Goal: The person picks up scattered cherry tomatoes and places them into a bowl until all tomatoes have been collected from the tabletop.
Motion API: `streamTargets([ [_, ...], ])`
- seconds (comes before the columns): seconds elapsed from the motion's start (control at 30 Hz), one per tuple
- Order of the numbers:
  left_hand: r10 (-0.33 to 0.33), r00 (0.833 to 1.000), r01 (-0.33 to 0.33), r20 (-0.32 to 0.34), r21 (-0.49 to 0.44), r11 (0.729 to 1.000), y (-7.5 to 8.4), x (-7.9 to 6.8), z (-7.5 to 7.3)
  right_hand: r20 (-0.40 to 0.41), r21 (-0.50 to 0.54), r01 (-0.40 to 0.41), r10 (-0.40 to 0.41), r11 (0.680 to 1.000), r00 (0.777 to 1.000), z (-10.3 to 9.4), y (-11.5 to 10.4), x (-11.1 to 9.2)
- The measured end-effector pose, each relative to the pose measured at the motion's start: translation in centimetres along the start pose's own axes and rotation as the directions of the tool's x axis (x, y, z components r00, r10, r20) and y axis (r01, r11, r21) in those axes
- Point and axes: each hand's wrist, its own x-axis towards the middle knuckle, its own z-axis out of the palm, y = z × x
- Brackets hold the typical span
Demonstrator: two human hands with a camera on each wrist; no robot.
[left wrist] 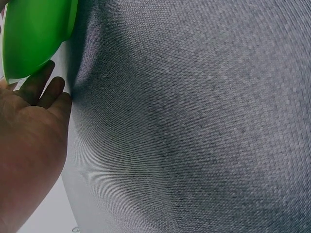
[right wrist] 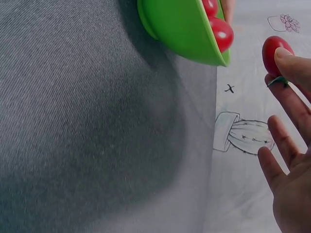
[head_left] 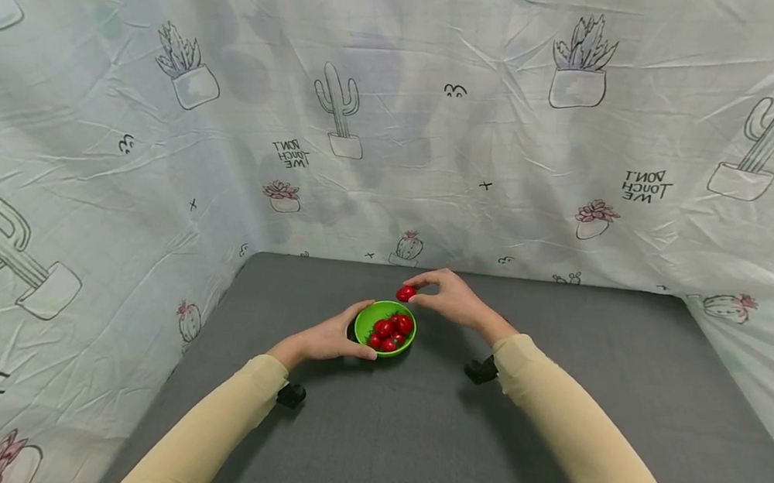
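A green bowl (head_left: 366, 319) with several small red tomatoes (head_left: 385, 328) inside is near the middle of the dark tabletop. My left hand (head_left: 330, 337) grips it from the left, thumb along the near rim and fingers round the far side. In the left wrist view those fingers reach under the bowl's curved wall (left wrist: 36, 36). Whether its base touches the table is unclear. Just beyond the bowl's far right rim, my right hand (head_left: 453, 298) pinches one red tomato (right wrist: 272, 54) between thumb and index finger, apart from the bowl. Its other fingers spread loosely, and a green stem shows on the tomato.
The tabletop (head_left: 396, 437) has a dark grey woven cover. Behind it and to the left hangs a pale curtain (head_left: 399, 118) printed with potted cacti. Black wrist devices (head_left: 482, 370) sit under both forearms.
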Motion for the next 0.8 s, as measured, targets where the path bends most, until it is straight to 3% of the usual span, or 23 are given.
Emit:
streamTargets([
  [0.43, -0.005, 1.000, 0.005, 0.006, 0.015, 1.000, 0.0, -0.1, 0.0, 0.093, 0.043, 0.030, -0.034, 0.999, 0.995, 1.6, -0.4, 1.4],
  [0.8, 0.005, 1.000, -0.005, 0.013, 0.005, 1.000, -0.1, -0.1, 0.0, 0.102, 0.036, 0.051, -0.055, 0.998, 0.993, 2.8, -0.5, 2.4],
])
